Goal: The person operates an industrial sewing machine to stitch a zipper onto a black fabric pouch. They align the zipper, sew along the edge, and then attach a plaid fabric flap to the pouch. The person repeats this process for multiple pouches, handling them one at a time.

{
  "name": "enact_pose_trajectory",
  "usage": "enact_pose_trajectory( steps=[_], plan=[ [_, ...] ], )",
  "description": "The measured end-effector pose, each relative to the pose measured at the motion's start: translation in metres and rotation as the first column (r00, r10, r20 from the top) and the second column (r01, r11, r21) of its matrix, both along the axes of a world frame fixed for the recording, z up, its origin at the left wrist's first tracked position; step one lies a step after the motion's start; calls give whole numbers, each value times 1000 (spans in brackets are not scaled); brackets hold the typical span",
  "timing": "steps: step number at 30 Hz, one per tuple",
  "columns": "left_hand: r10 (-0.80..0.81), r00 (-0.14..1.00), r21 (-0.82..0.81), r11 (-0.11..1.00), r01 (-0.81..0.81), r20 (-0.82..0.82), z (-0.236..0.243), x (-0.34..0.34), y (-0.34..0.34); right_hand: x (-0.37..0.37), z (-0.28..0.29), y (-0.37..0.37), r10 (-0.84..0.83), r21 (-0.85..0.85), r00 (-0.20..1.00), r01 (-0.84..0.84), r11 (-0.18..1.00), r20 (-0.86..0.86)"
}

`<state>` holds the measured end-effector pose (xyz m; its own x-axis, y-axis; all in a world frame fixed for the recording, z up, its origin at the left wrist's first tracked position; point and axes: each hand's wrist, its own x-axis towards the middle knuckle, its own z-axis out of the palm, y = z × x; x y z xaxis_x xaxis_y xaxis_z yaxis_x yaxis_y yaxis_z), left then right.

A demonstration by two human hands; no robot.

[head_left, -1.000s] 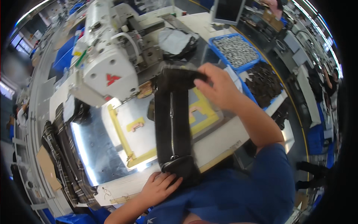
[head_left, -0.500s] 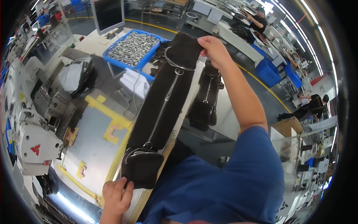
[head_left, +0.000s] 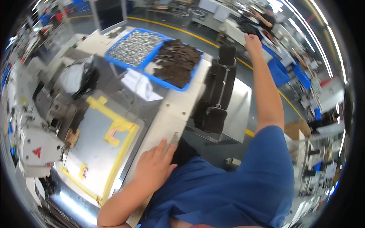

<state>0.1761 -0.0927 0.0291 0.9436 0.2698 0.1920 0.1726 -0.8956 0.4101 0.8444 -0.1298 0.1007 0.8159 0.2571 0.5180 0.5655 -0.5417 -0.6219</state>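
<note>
A long dark brown strap-like piece (head_left: 227, 85) with a zip down its middle and pouch-like ends lies on a pile of similar pieces at the right of the workbench. My right hand (head_left: 253, 45) is raised beyond its far end and apart from it, fingers curled together, with nothing seen in them. My left hand (head_left: 155, 163) lies with fingers spread over the pale front edge of the workbench (head_left: 173, 110), close to my body, and holds nothing.
A blue tray (head_left: 142, 68) holds shiny metal pieces and dark brown scraps (head_left: 178, 62). White paper (head_left: 138, 84) hangs over its near side. At left are a white sewing machine (head_left: 40, 142) and a yellow-taped metal plate (head_left: 93, 140). A co-worker (head_left: 268, 19) sits farther off.
The dark strap-like piece has left both hands and now lies on the pile at right. My right hand has moved up and right; my left hand has moved right along the bench edge.
</note>
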Motion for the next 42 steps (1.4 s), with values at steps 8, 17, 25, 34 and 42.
enact_pose_trajectory(
  steps=[8,17,25,34,42],
  plan=[
    [729,675,159,657,-737,115,-24,-184,44,-245,-136,89,718,170,671,-698,696,-184],
    [934,-319,383,-358,-852,164,-38,-464,-9,-420,-116,112,946,-28,318,-947,320,65],
    [902,-428,460,-355,-814,-61,-58,-522,-24,-446,-115,116,969,-82,247,-966,245,-19],
    [869,-490,162,-494,-854,67,0,-557,-33,-484,-99,111,995,-49,83,-996,80,-55],
    [953,-75,-161,-28,-987,295,95,-378,-25,-571,-48,109,907,-24,-335,-936,-352,-256]
  ],
)
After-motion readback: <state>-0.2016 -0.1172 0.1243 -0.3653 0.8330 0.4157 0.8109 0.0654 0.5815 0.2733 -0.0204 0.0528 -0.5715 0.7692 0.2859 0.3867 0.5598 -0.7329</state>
